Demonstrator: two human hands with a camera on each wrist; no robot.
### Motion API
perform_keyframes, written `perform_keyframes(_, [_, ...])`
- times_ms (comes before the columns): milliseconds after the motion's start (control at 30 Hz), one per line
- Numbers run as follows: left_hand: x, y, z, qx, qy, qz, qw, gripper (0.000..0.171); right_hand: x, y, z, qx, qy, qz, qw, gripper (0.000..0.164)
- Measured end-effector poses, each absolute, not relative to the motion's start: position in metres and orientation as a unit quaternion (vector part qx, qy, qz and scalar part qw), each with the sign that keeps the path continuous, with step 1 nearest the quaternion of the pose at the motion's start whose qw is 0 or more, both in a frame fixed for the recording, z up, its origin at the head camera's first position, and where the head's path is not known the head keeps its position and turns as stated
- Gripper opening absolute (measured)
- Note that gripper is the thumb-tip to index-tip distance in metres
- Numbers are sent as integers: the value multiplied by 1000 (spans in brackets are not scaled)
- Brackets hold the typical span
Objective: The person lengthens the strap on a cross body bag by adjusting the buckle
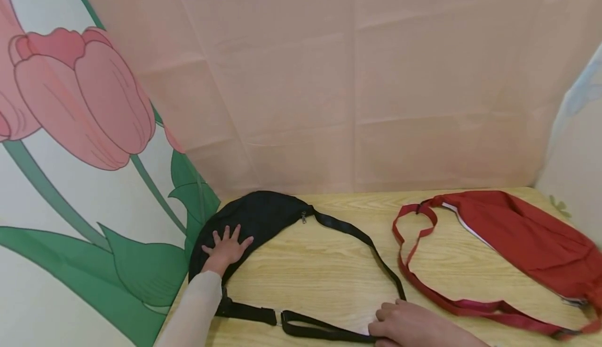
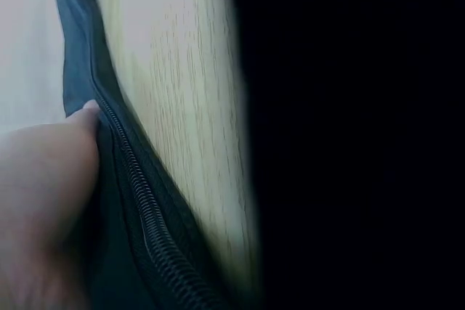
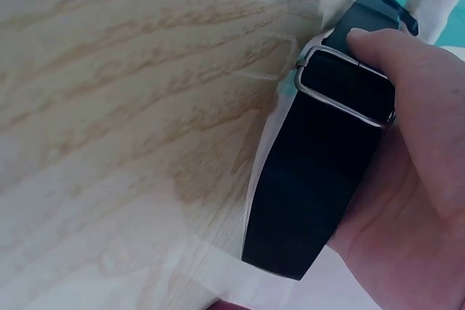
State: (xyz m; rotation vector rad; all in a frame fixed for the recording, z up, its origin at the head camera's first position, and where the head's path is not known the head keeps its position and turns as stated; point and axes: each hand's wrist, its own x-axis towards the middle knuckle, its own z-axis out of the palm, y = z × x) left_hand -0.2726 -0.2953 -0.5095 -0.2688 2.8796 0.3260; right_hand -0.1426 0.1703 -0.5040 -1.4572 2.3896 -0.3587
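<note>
A black sling bag [image 1: 263,214] lies on the table's left side, its strap [image 1: 348,227] looping out to the right and back along the front. Fingers spread, my left hand [image 1: 227,250] rests flat on the bag's body. The left wrist view shows the bag's zipper [image 2: 145,201] running past that hand's thumb. Near the front edge my right hand [image 1: 404,323] grips the black strap. In the right wrist view its thumb presses the webbing beside a metal slide buckle [image 3: 345,85]. Some fingers of the right hand are hidden there.
A red sling bag [image 1: 522,232] lies at the right, its red strap [image 1: 451,305] curving close to my right hand. Behind the wooden table [image 1: 320,274] hangs a creased pinkish cloth [image 1: 291,85]. A tulip-printed panel [image 1: 84,96] stands on the left.
</note>
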Motion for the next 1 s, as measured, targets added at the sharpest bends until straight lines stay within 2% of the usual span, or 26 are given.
perform_keyframes(300, [-273,-295,-514,-88,984,107,109,79,-147,175,-508,-533,833,-115,99,19])
perform_keyframes(533, [-273,-295,-518,-85,985,107,105,80,-148,185,-500,-489,862,-91,101,24])
perform_keyframes(733, [-273,-293,-516,-82,985,106,104,80,-146,195,-502,-491,864,-65,91,23])
perform_keyframes(1000, [-273,-292,-510,-91,983,106,116,80,-145,199,-502,-529,846,-64,13,17])
